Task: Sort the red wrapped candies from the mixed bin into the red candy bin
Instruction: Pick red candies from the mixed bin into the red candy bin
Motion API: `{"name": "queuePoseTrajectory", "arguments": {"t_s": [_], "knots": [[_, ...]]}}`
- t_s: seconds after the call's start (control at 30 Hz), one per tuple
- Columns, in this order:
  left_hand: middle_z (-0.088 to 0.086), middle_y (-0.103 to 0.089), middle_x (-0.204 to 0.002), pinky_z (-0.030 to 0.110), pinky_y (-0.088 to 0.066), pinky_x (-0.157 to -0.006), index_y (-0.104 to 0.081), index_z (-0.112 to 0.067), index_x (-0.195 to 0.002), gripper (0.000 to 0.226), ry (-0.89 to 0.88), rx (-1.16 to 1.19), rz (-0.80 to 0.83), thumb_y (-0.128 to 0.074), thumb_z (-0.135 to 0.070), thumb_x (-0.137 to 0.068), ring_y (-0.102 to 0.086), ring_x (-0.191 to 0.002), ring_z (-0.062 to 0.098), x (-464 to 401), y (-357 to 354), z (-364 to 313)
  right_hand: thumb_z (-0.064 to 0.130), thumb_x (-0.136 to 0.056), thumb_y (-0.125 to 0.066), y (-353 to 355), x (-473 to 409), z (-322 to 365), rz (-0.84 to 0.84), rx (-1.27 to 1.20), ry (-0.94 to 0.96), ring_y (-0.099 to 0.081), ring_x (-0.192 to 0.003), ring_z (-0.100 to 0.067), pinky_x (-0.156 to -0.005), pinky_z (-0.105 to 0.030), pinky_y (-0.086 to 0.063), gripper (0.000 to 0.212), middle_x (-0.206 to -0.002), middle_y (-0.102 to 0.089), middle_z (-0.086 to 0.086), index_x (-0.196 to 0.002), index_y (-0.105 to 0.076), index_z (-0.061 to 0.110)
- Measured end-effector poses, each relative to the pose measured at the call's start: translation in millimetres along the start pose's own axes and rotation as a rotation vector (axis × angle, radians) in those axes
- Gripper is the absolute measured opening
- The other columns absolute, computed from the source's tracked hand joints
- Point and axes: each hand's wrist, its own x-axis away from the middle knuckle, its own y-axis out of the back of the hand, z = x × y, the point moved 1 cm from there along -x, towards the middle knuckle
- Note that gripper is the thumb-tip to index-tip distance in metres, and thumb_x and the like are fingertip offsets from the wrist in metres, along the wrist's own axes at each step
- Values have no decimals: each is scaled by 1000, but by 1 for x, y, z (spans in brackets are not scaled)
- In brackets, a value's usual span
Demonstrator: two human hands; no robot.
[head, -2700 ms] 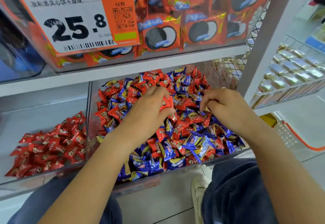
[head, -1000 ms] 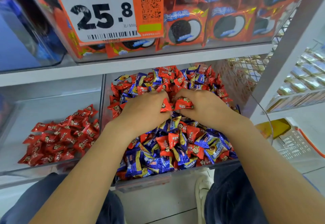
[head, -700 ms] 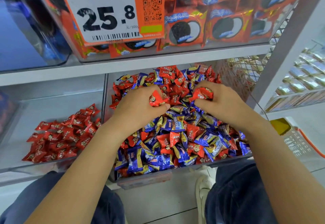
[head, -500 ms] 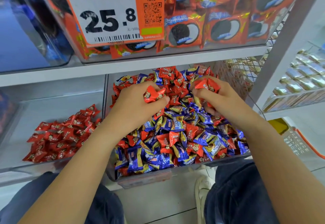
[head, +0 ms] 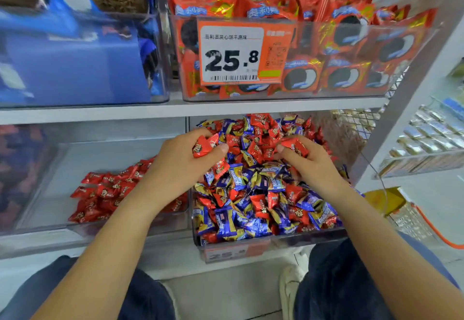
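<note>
Two red candies are in hand, one each. The left hand (head: pixel 180 161) pinches a red candy (head: pixel 204 145) between thumb and curled fingers, just above the left edge of the mixed bin (head: pixel 271 240). The right hand (head: pixel 310 163) grips another red candy (head: pixel 296 146) over the bin's back right part. Half a second ago both hands were nearer the heap; they have since lifted slightly, and the left has drifted toward the divider. That suggests both picks are secure and the carry to the red bin (head: pixel 50 229) is starting. That bin sits just left of the mixed bin on the same shelf and holds a pile of red candies (head: pixel 110 191) toward its front right corner. Many red pieces remain among the blue ones, so sorting is far from finished. Above, a price tag (head: pixel 238 53) fronts a bin of orange cookie packs.
</note>
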Motion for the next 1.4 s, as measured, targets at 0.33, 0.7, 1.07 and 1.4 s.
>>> {"name": "queuePoseTrajectory", "arguments": {"t_s": [0.33, 0.7, 1.07, 1.4], "knots": [[-4, -51, -49, 20, -34, -43, -56, -13, -76, 29, 149, 130, 105, -65, -39, -87, -52, -42, 10, 7, 63, 39, 19, -93, -57, -68, 9, 70, 223, -191, 87, -35, -41, -14, -42, -20, -31, 10, -81, -68, -10, -100, -63, 16], [-2, -67, -92, 20, -42, -70, -67, -13, -95, 35, 445, -7, 79, -65, -47, -84, -58, -80, 9, 25, 100, 126, 39, -78, -74, -183, -37, 94, 606, 424, 271, -42, -126, -7, -100, -18, -33, 66, -141, -43, 9, -136, -44, 34], [-19, -64, -95, 15, -43, -86, -63, -33, -91, 6, 253, 102, -18, -64, -37, -86, -60, -98, 6, 15, 91, 111, 21, -91, -59, -78, 1, 63, 258, 395, 349, -58, -100, 2, -89, -12, -42, 20, -107, -64, 15, -107, -67, 30], [-26, -64, -98, 6, -35, -85, -63, -42, -92, 13, -108, 24, 59, -61, -29, -90, -55, -95, -15, -12, 12, 9, 27, -90, -61, 50, 16, -3, 48, 488, 24, -61, -101, -4, -90, -29, -50, 17, -111, -66, 11, -106, -68, 30]]}}
